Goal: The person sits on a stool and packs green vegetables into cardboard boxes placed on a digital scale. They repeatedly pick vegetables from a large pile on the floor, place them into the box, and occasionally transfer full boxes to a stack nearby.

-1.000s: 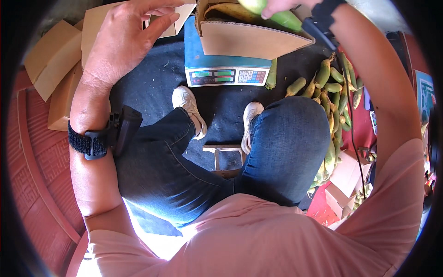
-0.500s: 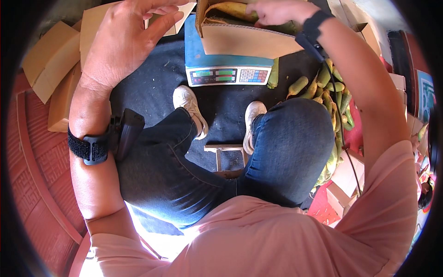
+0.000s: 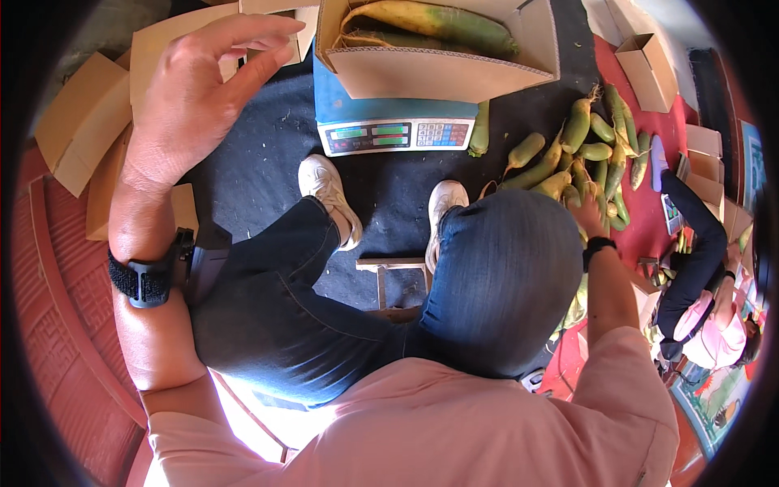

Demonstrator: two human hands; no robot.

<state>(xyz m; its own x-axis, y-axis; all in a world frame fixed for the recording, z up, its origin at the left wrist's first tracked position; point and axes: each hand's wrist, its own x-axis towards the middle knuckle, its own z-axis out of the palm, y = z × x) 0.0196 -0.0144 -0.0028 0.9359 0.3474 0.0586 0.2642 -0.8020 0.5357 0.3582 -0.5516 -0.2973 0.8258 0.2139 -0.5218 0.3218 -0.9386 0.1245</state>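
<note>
My left hand (image 3: 195, 89) hangs in the air left of an open cardboard box (image 3: 446, 73), thumb and fingers apart and holding nothing. Inside that box lie long green-and-yellow radishes (image 3: 438, 24). The box rests on a blue-topped electronic scale (image 3: 398, 134) with green displays and a keypad. Off to the right, my right hand (image 3: 591, 214) reaches down onto a heap of green radishes (image 3: 578, 126), beside my bent knee. Its fingertips are small and partly lost among the radishes, so its grip cannot be made out.
Folded cardboard boxes (image 3: 81, 122) stand at the left by a red patterned panel (image 3: 73, 325). One green radish (image 3: 479, 134) lies against the scale's right side. A small open box (image 3: 647, 71) stands at the upper right. Another person (image 3: 694, 243) sits at the far right.
My right hand has left the box and moved down and right to the radish heap. My left hand has shifted slightly left. The other person now shows more fully.
</note>
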